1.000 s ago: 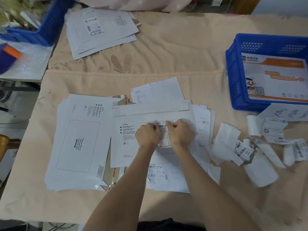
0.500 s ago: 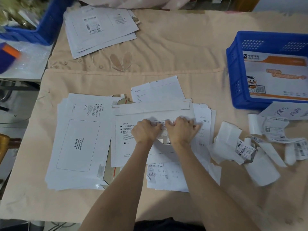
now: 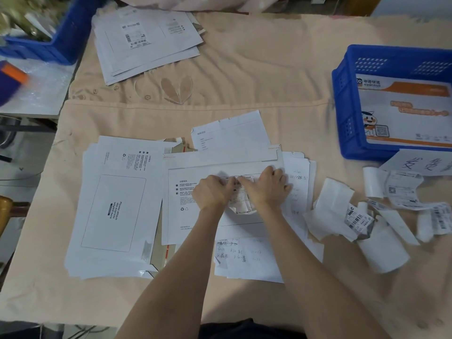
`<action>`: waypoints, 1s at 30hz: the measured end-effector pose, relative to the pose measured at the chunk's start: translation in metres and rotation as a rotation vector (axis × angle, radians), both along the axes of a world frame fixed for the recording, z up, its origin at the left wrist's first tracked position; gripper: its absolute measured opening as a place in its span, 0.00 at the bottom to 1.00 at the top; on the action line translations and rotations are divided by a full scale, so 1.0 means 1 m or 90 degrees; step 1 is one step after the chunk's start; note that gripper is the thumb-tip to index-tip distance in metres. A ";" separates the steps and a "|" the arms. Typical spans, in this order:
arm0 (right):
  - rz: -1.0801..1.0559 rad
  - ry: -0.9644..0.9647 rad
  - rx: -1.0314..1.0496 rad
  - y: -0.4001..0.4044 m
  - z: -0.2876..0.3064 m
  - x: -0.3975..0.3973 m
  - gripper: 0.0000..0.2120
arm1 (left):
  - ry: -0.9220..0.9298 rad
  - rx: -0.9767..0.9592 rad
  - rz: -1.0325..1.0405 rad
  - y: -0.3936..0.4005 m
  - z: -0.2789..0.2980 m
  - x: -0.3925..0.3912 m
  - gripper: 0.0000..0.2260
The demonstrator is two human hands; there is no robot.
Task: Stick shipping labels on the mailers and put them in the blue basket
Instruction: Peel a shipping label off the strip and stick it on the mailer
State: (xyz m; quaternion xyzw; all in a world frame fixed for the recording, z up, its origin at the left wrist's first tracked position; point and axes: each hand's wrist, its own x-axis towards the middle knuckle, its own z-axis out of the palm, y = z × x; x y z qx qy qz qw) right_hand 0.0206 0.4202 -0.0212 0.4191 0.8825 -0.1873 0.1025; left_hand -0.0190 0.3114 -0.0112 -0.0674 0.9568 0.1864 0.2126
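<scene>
Hands meet over the middle of the white mailer [image 3: 195, 228], which lies flat on the cloth-covered table [image 3: 244, 81] on top of other loose papers. The left hand [image 3: 211, 194] and the right hand [image 3: 265, 189] sit close together on the shipping label [image 3: 241, 201], fingers bent and pressing its upper edge down inside the printed address frame; whether the fingertips pinch the paper or only press it cannot be told. The label's lower end curls up off the mailer, so it looks only half stuck. To finish the step well, the person should hold the top edge square to the frame and smooth downward from there, pushing out air and creases before the lower end touches. The blue basket [image 3: 342, 113] waits well apart at the right, already holding one printed mailer.
</scene>
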 end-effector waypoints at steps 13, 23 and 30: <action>-0.054 0.162 -0.112 0.012 -0.004 0.007 0.08 | -0.051 0.038 0.026 -0.006 0.008 -0.004 0.14; -0.060 -0.016 -0.166 0.007 0.023 0.029 0.26 | -0.108 0.006 0.012 -0.017 0.014 0.021 0.28; -0.104 -0.026 -0.302 0.007 0.025 0.035 0.23 | -0.185 0.143 0.071 -0.024 0.011 0.029 0.15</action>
